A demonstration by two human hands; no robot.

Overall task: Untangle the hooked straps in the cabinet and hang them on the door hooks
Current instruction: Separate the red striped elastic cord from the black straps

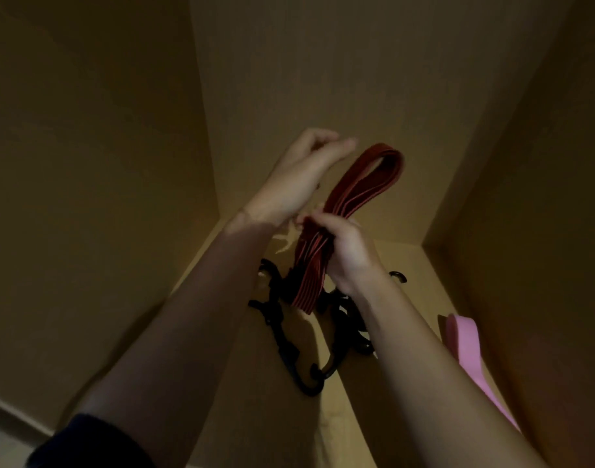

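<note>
A bundle of red flat straps (363,187) is held up inside the cabinet, folded into a loop at the top. My right hand (346,244) grips the bundle around its middle. Black plastic hooks (289,332) hang from the straps' lower ends in a tangled cluster that touches the shelf. My left hand (299,177) is raised just left of the loop, fingers loosely curled; a thin pale thread trails below it, and whether the fingers pinch it cannot be told.
The wooden cabinet shelf (265,417) is bounded by a left wall (103,163), a back wall (357,79) and a right wall (542,231). A pink band (468,346) lies on the shelf at the right, partly under my right forearm.
</note>
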